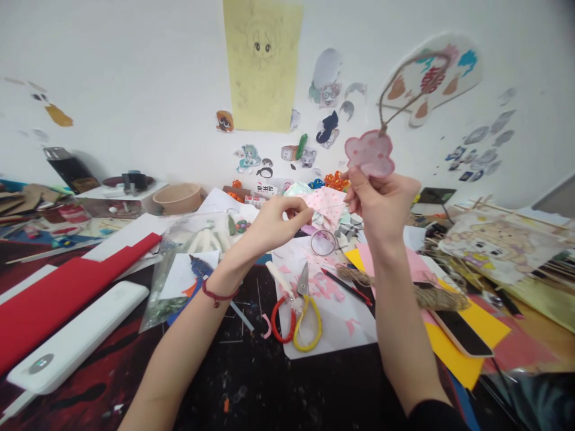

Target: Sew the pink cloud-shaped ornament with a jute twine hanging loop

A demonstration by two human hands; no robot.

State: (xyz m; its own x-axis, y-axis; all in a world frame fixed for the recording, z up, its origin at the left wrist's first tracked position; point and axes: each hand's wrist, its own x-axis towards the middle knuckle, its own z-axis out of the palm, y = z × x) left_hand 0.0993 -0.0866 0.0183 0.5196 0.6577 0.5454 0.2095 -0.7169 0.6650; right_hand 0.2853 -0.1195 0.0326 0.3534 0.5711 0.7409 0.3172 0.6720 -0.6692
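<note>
My right hand (384, 200) is raised and pinches a pink cloud-shaped ornament (371, 154) by its lower edge. A loop of brown twine (381, 108) rises from the ornament's top. To its left, my left hand (281, 221) is closed in a pinch at about desk-clutter height, with a red cord bracelet on the wrist. A faint thin line seems to run between the two hands; what the left fingertips hold is too small to make out. Below lie scissors (303, 317) with red and yellow handles, on white paper (327, 341) strewn with pink scraps.
A red pencil (354, 290), a twine bundle (435, 297) and a phone (462, 332) lie on the right. On the left are a long white device (81, 335), red card (85, 281) and a plastic bag (157, 302). Spotted pink fabric (326, 203) sits behind, before the wall.
</note>
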